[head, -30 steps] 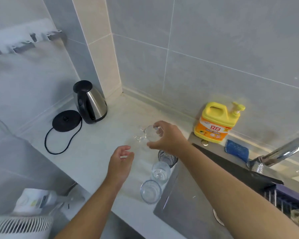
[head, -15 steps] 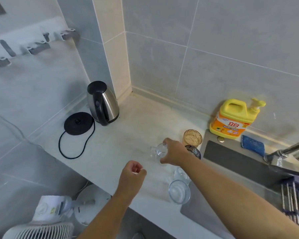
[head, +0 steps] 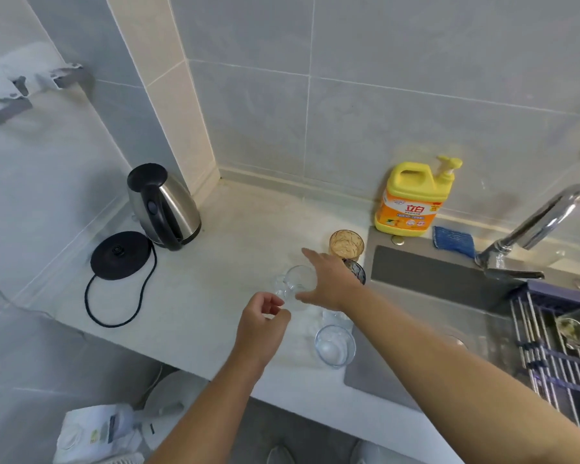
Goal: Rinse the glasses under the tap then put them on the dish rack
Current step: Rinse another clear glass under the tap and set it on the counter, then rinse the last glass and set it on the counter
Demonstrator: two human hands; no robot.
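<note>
A clear glass mug (head: pixel 295 283) stands on the pale counter (head: pixel 215 296). My right hand (head: pixel 332 279) spreads over its right side with the fingers apart, thumb in front and index finger stretched past its rim. My left hand (head: pixel 262 326) hovers just in front of the mug, loosely curled and holding nothing. To the right stand an amber glass (head: pixel 345 244), a dark blue glass (head: pixel 358 271) half hidden by my right hand, and two clear glasses (head: pixel 335 344), the farther one partly under my forearm. The tap (head: pixel 543 222) reaches over the sink (head: pixel 432 279). The dish rack (head: pixel 549 346) holds one glass (head: pixel 575 326).
A steel kettle (head: pixel 163 205) and its black base (head: pixel 121 254) with a cord stand at the left of the counter. A yellow detergent bottle (head: pixel 412 199) and a blue sponge (head: pixel 452 241) sit behind the sink. White appliances lie on the floor below the counter edge.
My right hand has brought the clear mug down onto the counter and spread its fingers. My left hand has loosened from a fist and moved closer to the mug.
</note>
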